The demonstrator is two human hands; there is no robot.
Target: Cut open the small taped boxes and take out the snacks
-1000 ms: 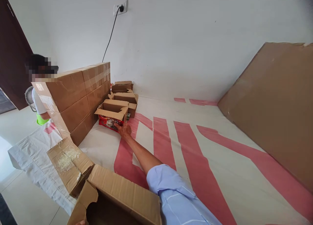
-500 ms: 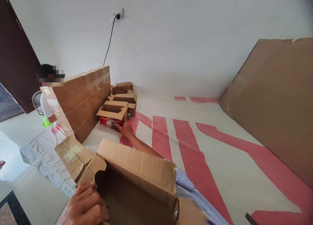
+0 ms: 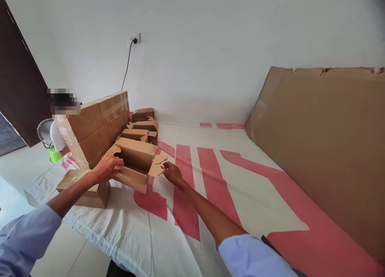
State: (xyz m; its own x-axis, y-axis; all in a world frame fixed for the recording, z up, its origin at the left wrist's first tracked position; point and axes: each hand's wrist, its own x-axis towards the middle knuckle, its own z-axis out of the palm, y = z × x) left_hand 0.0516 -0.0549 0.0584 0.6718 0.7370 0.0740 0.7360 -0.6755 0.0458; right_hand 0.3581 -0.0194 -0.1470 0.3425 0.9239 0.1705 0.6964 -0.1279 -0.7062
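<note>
Brown cardboard forms the open box (image 3: 134, 180) over the red-and-white cloth (image 3: 255, 197). The left hand (image 3: 108, 167) grips its near-left corner; the right hand (image 3: 173, 173) pinches its right flap (image 3: 156, 168).

- Soft, middling light fills the room, strongest over at the left.
- There the floor (image 3: 10, 189) throws back a white glare.
- The wall (image 3: 195, 60) looks flat grey, with a dark smudge at the top right corner.
- Deep shadow fills the open box (image 3: 134, 180).
- Door (image 3: 19, 80) and board (image 3: 325, 140) lean, stretched toward the edges.
- Coarse squares blur the person's head (image 3: 63, 102).
</note>
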